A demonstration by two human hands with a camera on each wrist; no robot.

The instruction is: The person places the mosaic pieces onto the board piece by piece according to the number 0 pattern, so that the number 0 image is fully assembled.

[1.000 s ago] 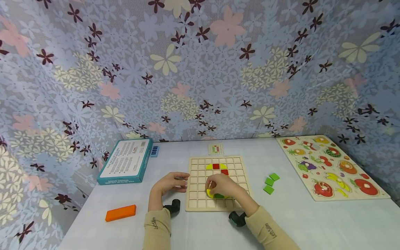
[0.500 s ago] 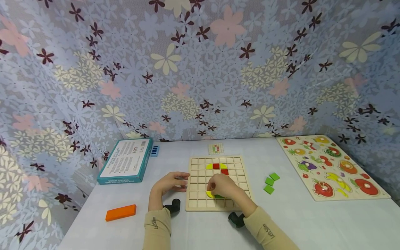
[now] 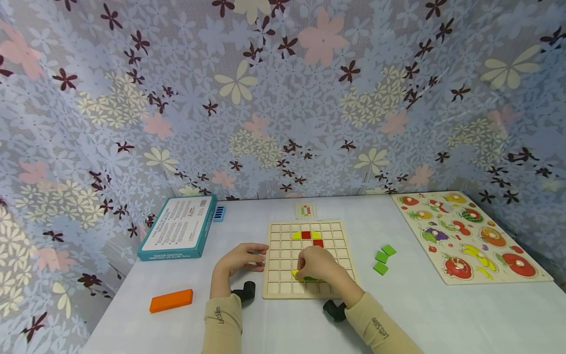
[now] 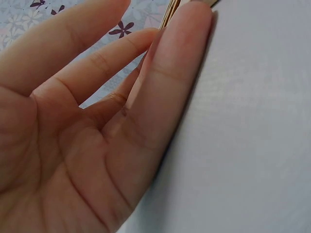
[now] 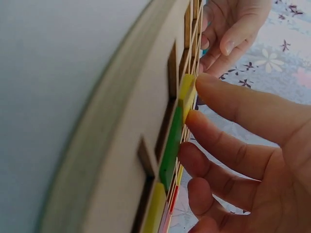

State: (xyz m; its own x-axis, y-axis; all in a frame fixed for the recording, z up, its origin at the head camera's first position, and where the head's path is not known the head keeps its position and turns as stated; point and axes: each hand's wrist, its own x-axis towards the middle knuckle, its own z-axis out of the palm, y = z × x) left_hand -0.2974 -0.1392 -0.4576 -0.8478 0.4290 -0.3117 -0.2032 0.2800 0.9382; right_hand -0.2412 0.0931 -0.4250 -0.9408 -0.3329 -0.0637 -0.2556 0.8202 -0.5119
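My right hand is low over the near middle of a wooden grid board. Between its thumb and index fingertips it pinches a yellow round-edged tile, which sits at the grid. Beside that tile lies a green tile, with another yellow piece on its other side. Farther up the board are two red squares flanked by yellow rounded tiles; the right hand hides part of the grid. My left hand, fingers loosely extended, rests with its fingertips at the board's left edge.
A small pattern card lies behind the board. Several loose green squares are to its right, before a fruit puzzle board. At left are a teal box, a blue piece and an orange block.
The right hand has shifted slightly right at the yellow tile, its fingers now covering more of it. My left hand has stayed at the board's edge.
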